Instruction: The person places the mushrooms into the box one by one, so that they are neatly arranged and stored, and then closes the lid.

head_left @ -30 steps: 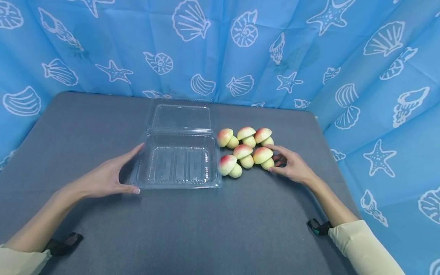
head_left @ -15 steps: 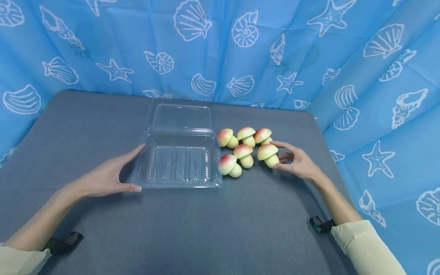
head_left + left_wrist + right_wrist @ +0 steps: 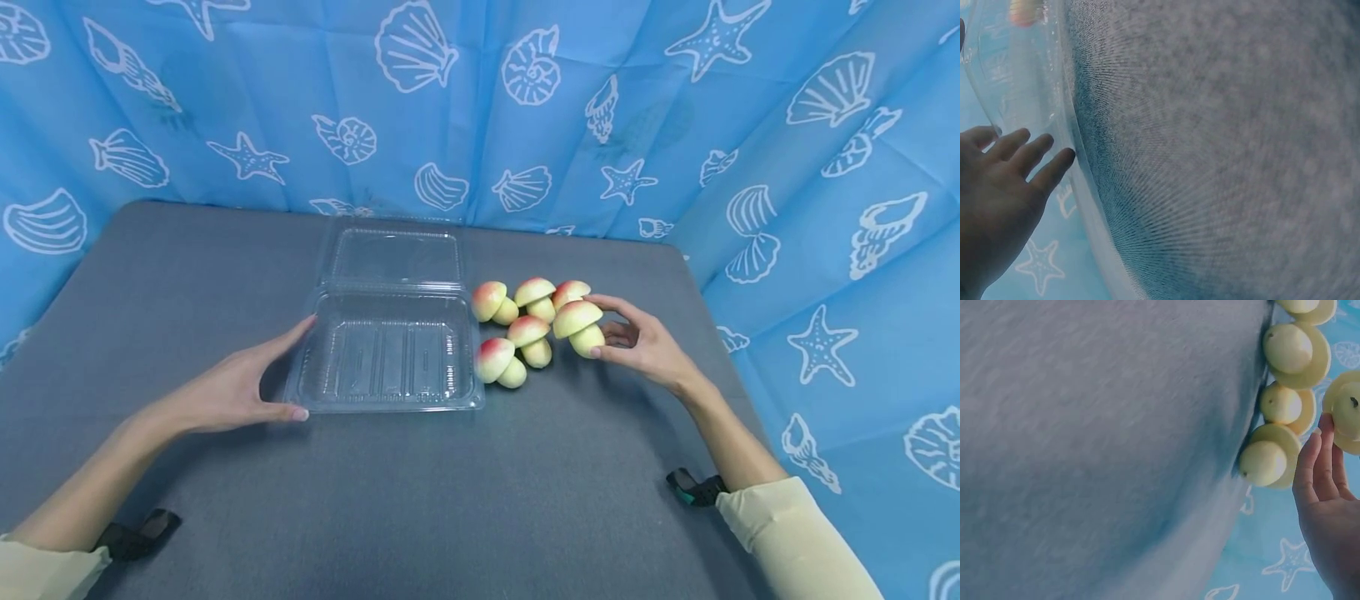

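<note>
A mushroom-shaped piece [image 3: 576,319], yellow with a red-tinged cap, is pinched between the thumb and fingers of my right hand [image 3: 643,343]. In the right wrist view this mushroom [image 3: 1347,412] hangs apart from the others, at the fingertips. Several similar mushrooms [image 3: 528,330] lie in two rows just left of it; the held one partly covers the back-right mushroom [image 3: 572,292]. Left of them lies a clear plastic clamshell container [image 3: 386,400], its lid [image 3: 397,254] folded back. My left hand [image 3: 236,383] rests at the container's left edge, thumb and fingers spread.
A grey cloth-covered table [image 3: 450,500] carries everything. Behind it and to the right hangs a blue curtain [image 3: 480,108] with white shells and starfish. Dark straps [image 3: 697,490] sit on both wrists.
My right hand has drawn the front-right mushroom away from its neighbours and raised it off the table, then shifted slightly back and left. My left hand and the container stay put.
</note>
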